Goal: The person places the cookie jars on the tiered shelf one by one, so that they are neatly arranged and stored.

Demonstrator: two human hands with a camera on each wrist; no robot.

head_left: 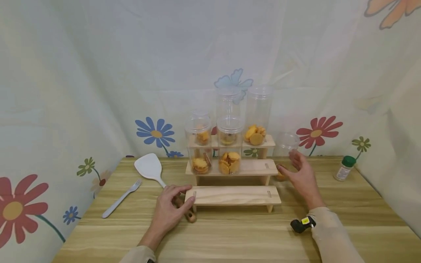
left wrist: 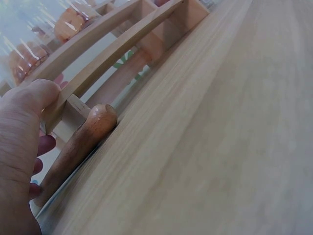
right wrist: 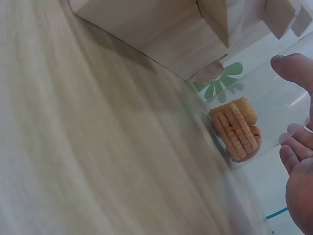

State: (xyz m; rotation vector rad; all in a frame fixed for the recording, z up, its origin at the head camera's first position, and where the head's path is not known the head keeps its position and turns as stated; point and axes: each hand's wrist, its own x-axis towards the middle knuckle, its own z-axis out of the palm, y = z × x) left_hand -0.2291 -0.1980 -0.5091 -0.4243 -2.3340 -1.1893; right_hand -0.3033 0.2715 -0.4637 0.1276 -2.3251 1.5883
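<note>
My left hand [head_left: 167, 208] grips the left end of the lowest step of a three-step wooden stand [head_left: 233, 196], its thumb over the board. Below that hand, the wooden handle [left wrist: 80, 152] of a white spatula [head_left: 149, 166] lies by the stand's leg. On the right, my right hand [head_left: 304, 179] has its fingers spread beside a clear jar [head_left: 285, 141]. Biscuits [right wrist: 234, 129] lie at the bottom of this jar, which stands on the table right of the stand. Clear lidded jars with biscuits stand on the middle step [head_left: 258, 166] and the top step [head_left: 269, 140].
Left of the spatula lies a pale fork [head_left: 121, 199]. A green-capped seasoning bottle [head_left: 344, 168] stands toward the table's right edge. Behind the table [head_left: 243, 237] hangs a flower-printed curtain [head_left: 98, 73].
</note>
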